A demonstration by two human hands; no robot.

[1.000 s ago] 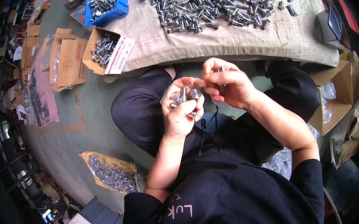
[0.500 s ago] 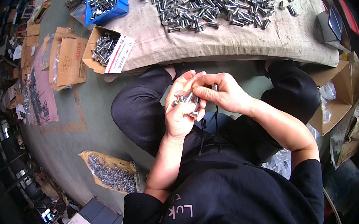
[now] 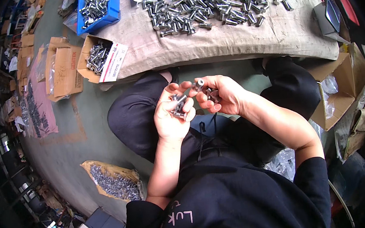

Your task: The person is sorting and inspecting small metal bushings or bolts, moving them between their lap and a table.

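Note:
In front of my lap, my left hand [image 3: 169,115] is curled around several short, shiny metal pins [image 3: 180,107] with flat heads. Close beside it, my right hand [image 3: 226,94] pinches one metal pin [image 3: 199,83] between thumb and fingertips, its hollow end facing up. More pins [image 3: 212,95] are partly visible inside the curled fingers of that hand. The fingertips of both hands nearly meet. Beyond them, a large pile of similar pins [image 3: 211,1] lies spread over a cloth-covered table [image 3: 228,43].
A blue bin [image 3: 112,19] and an open carton [image 3: 89,72], both with pins, stand at the table's left. Small metal parts lie on a brown sack [image 3: 103,185] on the floor. An open cardboard box [image 3: 341,70] with plastic bags sits at right, below a small device [image 3: 333,15].
My right hand has drawn slightly away from the left and turned, now showing one pin at its fingertips and others in its palm. My left hand has shifted a little left.

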